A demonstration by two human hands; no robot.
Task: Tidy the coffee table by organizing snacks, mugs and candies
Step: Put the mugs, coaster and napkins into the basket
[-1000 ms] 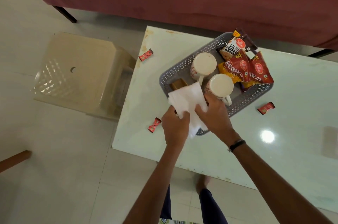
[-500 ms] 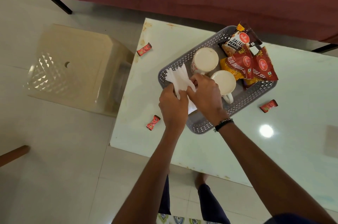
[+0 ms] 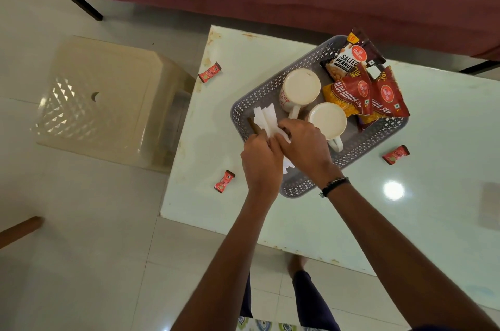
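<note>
Both hands pushed napkins deeper into basket, apparently hiding something brown.

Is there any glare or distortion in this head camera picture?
Head view: a round glare spot shines on the glossy coffee table; the wide lens bends the table's edges; the snack packets stay sharp and readable.
</note>
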